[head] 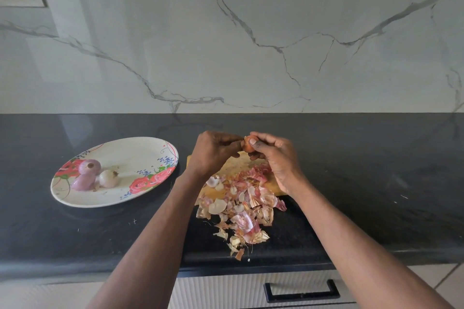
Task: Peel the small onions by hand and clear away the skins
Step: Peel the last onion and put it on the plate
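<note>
Head view, down over countertop (pixel 376 158)

Both forearms are bare to the left hand (pixel 213 152) and right hand (pixel 275 155); no sleeves show.

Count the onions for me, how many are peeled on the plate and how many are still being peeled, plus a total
Peeled onions on the flowered plate: 3
Onion with skin still on, held between the left hand and right hand: 1
Total onions: 4
The loose skins lie in one pile, too many to count.
</note>
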`<state>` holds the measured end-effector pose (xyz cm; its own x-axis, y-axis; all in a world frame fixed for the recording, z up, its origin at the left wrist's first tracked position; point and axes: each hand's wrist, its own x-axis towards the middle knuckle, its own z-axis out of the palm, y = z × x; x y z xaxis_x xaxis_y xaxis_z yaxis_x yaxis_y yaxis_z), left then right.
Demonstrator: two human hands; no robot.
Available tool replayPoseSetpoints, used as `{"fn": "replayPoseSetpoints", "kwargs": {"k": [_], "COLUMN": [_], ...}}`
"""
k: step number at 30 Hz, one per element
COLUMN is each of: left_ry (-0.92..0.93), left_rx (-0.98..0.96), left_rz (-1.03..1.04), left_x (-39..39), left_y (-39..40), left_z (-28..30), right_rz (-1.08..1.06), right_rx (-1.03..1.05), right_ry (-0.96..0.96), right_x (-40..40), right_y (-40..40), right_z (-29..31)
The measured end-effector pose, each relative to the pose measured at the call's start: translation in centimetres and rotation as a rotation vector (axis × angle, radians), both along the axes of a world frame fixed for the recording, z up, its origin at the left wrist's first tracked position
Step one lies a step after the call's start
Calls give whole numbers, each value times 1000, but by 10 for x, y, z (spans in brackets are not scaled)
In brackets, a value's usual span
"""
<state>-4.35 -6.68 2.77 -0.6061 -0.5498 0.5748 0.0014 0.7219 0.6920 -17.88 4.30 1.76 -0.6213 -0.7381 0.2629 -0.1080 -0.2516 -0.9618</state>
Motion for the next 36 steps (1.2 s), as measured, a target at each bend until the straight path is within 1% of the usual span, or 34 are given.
{"fn": "replayPoseSetpoints", "kwargs": {"k": [5, 9, 13, 20, 23, 27, 36], "left_ry": [-24, -5, 2, -11, 0, 8, 32], "left_rx": [-19, -28, -49, -213, -222, -240, -248], "left_rz": [5, 52, 91, 167, 174, 156, 144], "left_x": [-2, -4, -6, -8, -8, -6, -4], "left_y": [-1, 0, 5, 7, 7, 7, 8], "left_z": [-2, -5, -7, -8, -7, -6, -5], "right_rz": [-7, -20, -20, 15, 59, 97, 134], "right_rx": [11, 37, 43, 54, 19, 7, 23], "right_ry": [16, 91, 100, 14, -56, -91, -77], "right_x": [-1, -1, -1, 1, 2, 1, -2], "right_y": [1, 0, -1, -5, -4, -4, -5], "right_z": [-1, -4, -5, -5, -2, -1, -3]}}
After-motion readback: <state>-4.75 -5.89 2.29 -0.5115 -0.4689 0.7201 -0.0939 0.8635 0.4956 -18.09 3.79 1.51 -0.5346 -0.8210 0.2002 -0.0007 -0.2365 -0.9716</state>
